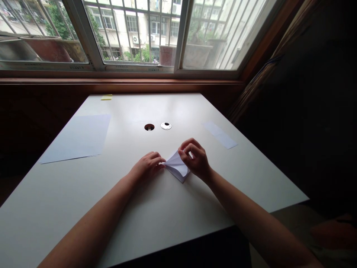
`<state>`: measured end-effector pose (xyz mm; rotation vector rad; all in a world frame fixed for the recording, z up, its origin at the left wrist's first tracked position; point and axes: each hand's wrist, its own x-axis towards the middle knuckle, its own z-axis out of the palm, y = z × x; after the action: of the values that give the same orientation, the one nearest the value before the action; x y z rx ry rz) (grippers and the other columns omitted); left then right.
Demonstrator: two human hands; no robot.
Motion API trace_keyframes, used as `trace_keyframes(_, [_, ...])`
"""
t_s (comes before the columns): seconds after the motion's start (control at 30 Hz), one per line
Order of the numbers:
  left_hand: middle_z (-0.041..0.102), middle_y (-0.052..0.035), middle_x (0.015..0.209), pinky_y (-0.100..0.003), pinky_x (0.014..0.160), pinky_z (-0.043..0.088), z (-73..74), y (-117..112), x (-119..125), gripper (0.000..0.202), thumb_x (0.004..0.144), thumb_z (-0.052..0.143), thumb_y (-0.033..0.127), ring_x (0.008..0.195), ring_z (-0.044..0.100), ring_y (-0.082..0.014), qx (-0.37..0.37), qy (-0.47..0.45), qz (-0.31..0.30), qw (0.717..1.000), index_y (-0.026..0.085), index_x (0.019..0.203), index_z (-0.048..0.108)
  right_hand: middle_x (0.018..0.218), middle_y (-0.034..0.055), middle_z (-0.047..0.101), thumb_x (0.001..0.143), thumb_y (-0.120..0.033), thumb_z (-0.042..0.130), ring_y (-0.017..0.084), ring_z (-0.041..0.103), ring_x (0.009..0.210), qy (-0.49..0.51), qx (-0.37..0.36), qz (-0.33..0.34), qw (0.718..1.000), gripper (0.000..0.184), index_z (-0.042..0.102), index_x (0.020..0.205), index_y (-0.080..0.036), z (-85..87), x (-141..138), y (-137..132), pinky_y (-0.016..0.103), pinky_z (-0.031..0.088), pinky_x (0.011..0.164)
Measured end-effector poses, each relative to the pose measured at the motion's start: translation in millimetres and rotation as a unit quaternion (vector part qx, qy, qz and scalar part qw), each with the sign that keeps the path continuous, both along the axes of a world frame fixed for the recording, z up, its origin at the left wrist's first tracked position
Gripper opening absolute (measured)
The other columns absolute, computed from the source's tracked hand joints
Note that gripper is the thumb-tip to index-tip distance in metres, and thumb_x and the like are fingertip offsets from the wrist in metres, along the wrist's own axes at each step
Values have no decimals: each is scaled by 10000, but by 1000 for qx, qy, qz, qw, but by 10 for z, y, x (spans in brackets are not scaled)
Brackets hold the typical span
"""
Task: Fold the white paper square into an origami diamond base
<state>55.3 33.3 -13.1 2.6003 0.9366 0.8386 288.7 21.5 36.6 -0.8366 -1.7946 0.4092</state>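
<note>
A small folded sheet of white paper (pixel 176 168) rests on the white table between my hands, its layers partly lifted and curving apart. At its left corner, my left hand (pixel 150 162) pinches the paper between fingertips, with the palm low over the tabletop. My right hand (pixel 195 158) is closed on the paper's upper right edge, thumb and forefinger together, raising a flap. Part of the right edge is hidden behind my right fingers.
Flat paper sheets (pixel 79 137) lie on the table's left side, and a creased paper strip (pixel 220 134) on the right. A yellow sticky note (pixel 106 97) is near the far edge. Beyond my hands are a round cable hole (pixel 149 127) and its loose cover (pixel 166 126).
</note>
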Motion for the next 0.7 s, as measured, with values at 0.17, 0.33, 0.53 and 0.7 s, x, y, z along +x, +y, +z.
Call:
trace_keyframes(0.17, [610,-50,878,-254,707,472,10,22,-5,137,944,587,280,768,567,-141,-11,-18,24,999,178,901,666,841,34,573,875,-207,621,176,576,762,5,5,18,1000,256,469,670,-229,63,-108,77,358,506,693])
trace_keyframes(0.33, [605,-42,898,-236,706,468,11,21,-3,119,940,593,270,754,575,-123,-47,-29,6,998,177,923,663,837,28,564,871,-206,625,167,564,748,20,-5,40,999,258,467,668,-223,52,-179,120,348,490,685])
trace_keyframes(0.53, [602,-25,858,-236,694,462,8,3,9,83,927,600,252,738,573,-126,-67,-25,12,997,181,947,639,826,32,567,878,-263,633,176,558,751,34,-45,63,996,261,468,679,-224,41,-167,165,353,494,680])
trace_keyframes(0.7, [611,-31,876,-242,704,457,20,-3,10,99,935,573,238,766,584,-139,-68,-4,12,998,185,875,632,771,16,537,895,-316,615,181,555,761,104,-94,68,988,273,452,693,-229,26,-71,233,382,521,763])
